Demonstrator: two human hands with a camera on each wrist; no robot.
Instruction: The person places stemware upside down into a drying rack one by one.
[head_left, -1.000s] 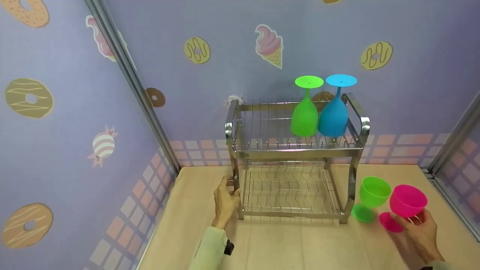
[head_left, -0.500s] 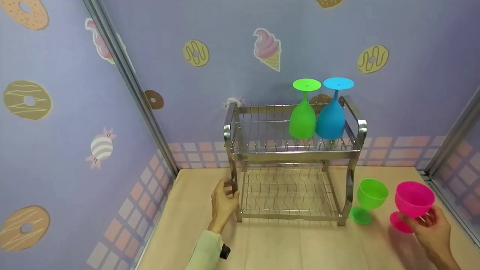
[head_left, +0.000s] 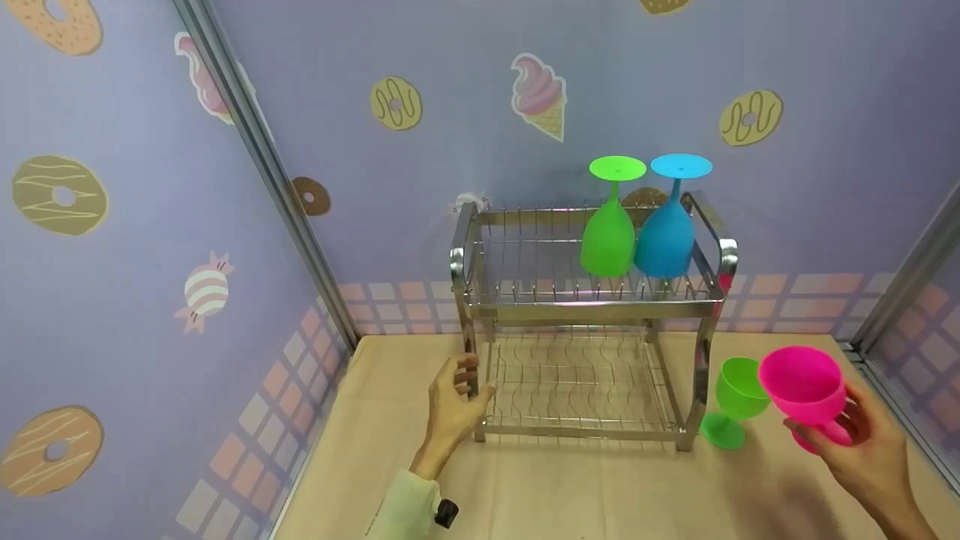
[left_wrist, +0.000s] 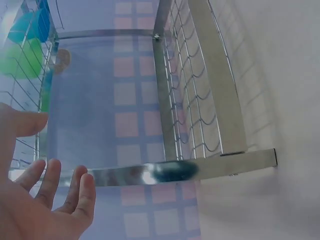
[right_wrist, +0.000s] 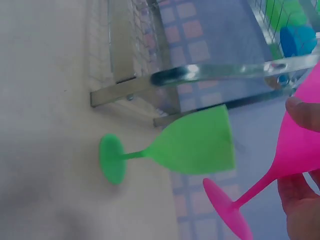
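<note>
My right hand (head_left: pixel 874 450) grips a pink goblet (head_left: pixel 802 386) by its bowl, lifted above the table at the right, mouth up and slightly tilted. Just left of it a green goblet (head_left: pixel 741 394) stands upright on the table, beside the right leg of a two-tier metal dish rack (head_left: pixel 592 311). My left hand (head_left: pixel 452 409) is at the rack's left leg. In the left wrist view its fingers (left_wrist: pixel 85 195) are loosely bent with nothing held; whether they touch the leg is hard to tell.
On the rack's upper tier, a green goblet (head_left: pixel 607 241) and a blue goblet (head_left: pixel 664 244) stand upside down side by side at the right. The lower tier (head_left: pixel 570 375) has wavy wires. Patterned walls (head_left: pixel 450 150) enclose the table (head_left: pixel 555 487) at the back and sides.
The pink goblet in my right hand first shifted right along the table, then rose off it and came nearer the green goblet. My left hand has loosened from the rack's left leg.
</note>
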